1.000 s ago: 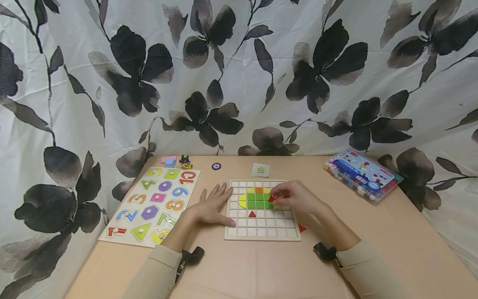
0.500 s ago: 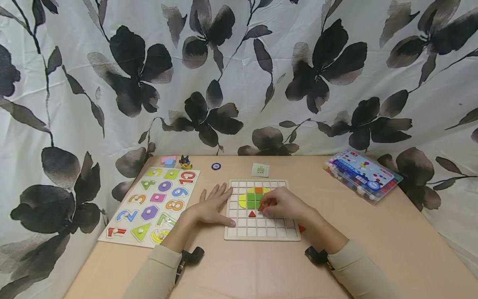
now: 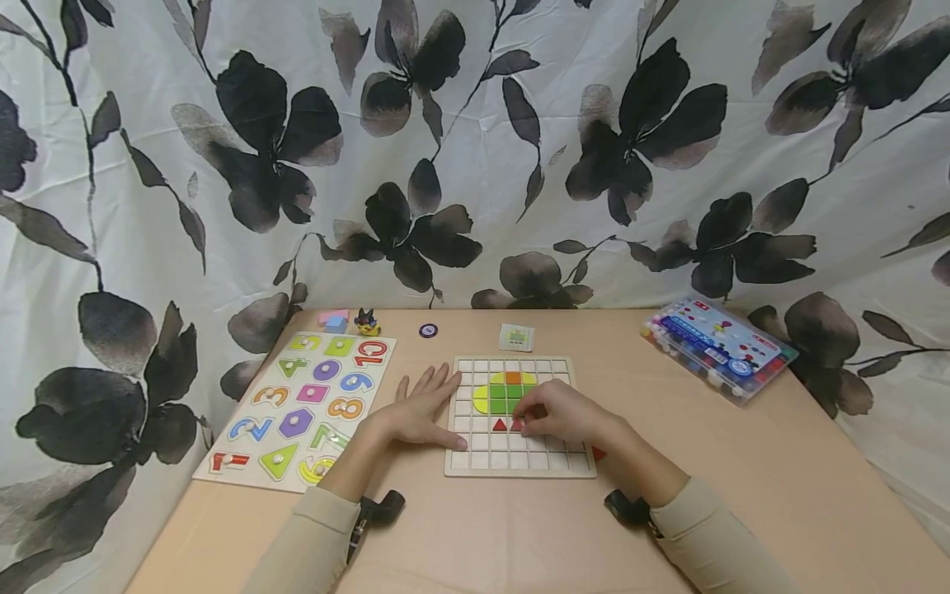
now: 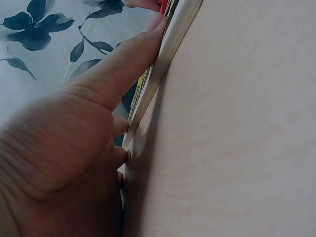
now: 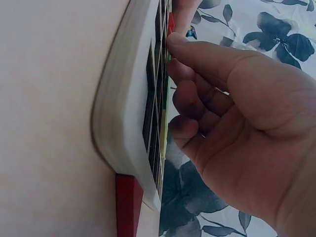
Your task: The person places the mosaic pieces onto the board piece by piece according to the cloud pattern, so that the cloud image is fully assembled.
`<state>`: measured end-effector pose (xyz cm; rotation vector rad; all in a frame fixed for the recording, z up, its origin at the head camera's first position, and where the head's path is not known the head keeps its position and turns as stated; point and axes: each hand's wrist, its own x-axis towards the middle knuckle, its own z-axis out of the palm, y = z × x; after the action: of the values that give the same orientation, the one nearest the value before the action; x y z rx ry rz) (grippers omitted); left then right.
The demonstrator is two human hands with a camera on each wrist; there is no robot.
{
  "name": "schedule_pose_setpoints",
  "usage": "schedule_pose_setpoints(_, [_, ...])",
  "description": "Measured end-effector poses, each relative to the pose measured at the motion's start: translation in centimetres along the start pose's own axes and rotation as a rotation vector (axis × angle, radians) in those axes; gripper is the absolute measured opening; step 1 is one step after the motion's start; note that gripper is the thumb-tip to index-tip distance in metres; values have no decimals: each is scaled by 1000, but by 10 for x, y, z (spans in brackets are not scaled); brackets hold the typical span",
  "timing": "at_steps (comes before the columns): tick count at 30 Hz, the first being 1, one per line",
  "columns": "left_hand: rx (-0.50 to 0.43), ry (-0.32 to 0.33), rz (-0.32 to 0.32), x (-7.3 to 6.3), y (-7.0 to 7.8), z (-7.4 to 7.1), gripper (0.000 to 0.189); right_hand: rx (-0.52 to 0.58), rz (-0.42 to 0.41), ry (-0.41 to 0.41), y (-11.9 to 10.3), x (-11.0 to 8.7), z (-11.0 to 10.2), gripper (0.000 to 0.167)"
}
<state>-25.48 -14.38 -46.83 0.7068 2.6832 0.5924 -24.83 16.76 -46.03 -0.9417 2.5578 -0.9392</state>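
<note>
A white grid board (image 3: 475, 464) lies on the table between the hands. In its upper middle, green squares (image 3: 505, 399), yellow rounded pieces (image 3: 481, 401) and an orange square (image 3: 513, 378) form a dome. Below them sits a red triangle (image 3: 500, 426). Beside it, my right hand (image 3: 567, 412) pinches a second red triangle (image 3: 516, 426) low over the grid, its fingertips partly covering it. My left hand (image 3: 416, 417) spreads its fingers along the board's left side, the thumb resting on its edge. In the right wrist view the thumb and index fingertip meet close to the grid.
Another red piece (image 3: 598, 454) lies by the board's right edge. A number-and-shape puzzle board (image 3: 260, 412) is at left. Behind stand a small picture card (image 3: 516, 337), a round token (image 3: 428, 331), a small figure (image 3: 367, 322) and colored blocks (image 3: 336, 322). A plastic case (image 3: 720, 346) lies at right.
My right hand has moved left and toward me with its red triangle, from the dome's right side to beside the other red triangle. The left hand has stayed in place.
</note>
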Motion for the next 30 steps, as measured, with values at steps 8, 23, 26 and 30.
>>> schedule_pose_setpoints(8, [0, 3, -1, 0, -1, 1, 126, -47, -1, -2, -2, -1, 0, 21])
schedule_pose_setpoints(23, [5, 2, -5, 0, 1, -1, 126, 67, 77, 75, -7, -14, -18, 31])
schedule_pose_setpoints(26, [6, -1, -6, 0, 1, 0, 126, 54, 84, 86, -8, -22, -30, 31])
schedule_pose_setpoints(30, [3, -7, -9, 0, 0, 0, 126, 25, 76, 73, -8, -32, -45, 31])
